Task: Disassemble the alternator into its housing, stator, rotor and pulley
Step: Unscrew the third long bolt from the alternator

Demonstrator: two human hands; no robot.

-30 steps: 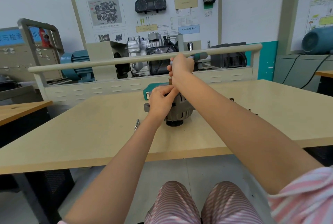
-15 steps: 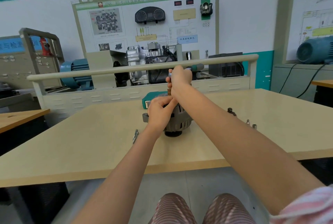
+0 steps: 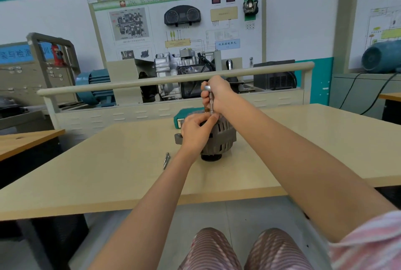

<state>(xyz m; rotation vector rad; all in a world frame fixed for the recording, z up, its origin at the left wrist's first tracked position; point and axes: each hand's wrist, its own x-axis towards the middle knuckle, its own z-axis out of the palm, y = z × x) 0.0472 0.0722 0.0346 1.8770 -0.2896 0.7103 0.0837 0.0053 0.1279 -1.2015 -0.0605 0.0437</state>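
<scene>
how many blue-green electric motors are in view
2: one teal finned electric motor left behind the beige rail, one blue-grey round electric motor on the right-hand bench. Others may be hidden.

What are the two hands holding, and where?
The right hand grips a metal tool by its top end. The left hand holds the alternator at its top.

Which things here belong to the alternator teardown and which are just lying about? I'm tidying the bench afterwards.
In use:
alternator, upright on the table
metal driver tool, gripped by the right hand
left hand, steadying the alternator

Lying about:
small metal bit left of the alternator
teal box behind it
transmission trainer past the rail
</scene>
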